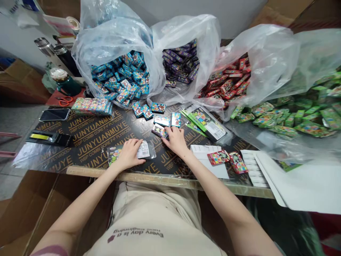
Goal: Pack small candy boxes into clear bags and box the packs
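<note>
My left hand (130,153) lies with its fingers spread over a flat clear-wrapped packet (145,150) with a green and black printed card and a white barcode label. The hand covers the packet's middle. My right hand (176,140) has thumb and index finger on the right end of a small dark purple candy box (159,130). Touching or just beyond it are a blue box lying white side up (161,120) and another blue box (176,119). More small blue boxes (147,112) lie loose farther back.
Open plastic bags hold blue boxes (128,76), purple boxes (181,62), red boxes (230,83) and green boxes (295,115). Flat green-black packets (205,122) lie right of centre. Two red boxes (238,162), white sheets (303,181), a phone (54,114) and scissors (64,101) are also on the table.
</note>
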{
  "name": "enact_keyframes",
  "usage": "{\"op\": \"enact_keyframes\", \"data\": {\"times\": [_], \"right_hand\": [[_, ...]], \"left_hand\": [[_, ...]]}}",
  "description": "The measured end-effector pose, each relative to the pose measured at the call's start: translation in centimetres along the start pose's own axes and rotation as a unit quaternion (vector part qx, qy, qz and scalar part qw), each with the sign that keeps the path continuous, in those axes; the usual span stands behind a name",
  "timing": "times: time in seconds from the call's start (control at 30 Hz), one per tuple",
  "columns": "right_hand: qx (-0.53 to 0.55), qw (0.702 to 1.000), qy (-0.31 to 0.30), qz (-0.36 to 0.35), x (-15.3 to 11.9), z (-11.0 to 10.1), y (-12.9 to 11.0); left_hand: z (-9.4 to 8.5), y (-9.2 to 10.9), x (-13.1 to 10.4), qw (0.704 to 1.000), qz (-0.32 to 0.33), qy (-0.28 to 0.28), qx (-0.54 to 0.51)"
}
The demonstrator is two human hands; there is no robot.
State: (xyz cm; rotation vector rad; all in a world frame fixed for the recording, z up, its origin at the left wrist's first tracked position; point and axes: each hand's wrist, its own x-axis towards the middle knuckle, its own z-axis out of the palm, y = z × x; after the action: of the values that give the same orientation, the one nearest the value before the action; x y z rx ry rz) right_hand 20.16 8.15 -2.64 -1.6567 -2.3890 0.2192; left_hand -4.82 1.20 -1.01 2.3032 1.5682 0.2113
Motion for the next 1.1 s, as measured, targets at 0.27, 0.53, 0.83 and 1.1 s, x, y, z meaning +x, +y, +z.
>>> {"op": "enact_keyframes", "data": {"times": [0.27,0.53,0.83,1.1], "right_hand": [[0.168,0.978,0.123,0.021,-5.4,-1.0,-3.5],[0.272,0.947,0.054,-0.160,-7.2,-4.3,-4.5],[0.223,0.961,0.105,-0.126,-6.2,-3.6,-2.7],[0.217,0.969,0.063,-0.094,-5.9,-1.3,-2.5]], "left_hand": [[0.0,3.9,0.9,0.938,-0.094,0.138,-0.303],[-0.9,6.2,2.6,0.681,-0.138,0.008,-0.719],[-1.9,1.2,0.6,0.975,-0.001,0.040,-0.219],[-0.5,-0.9,-0.7,0.994,0.066,0.027,-0.080]]}}
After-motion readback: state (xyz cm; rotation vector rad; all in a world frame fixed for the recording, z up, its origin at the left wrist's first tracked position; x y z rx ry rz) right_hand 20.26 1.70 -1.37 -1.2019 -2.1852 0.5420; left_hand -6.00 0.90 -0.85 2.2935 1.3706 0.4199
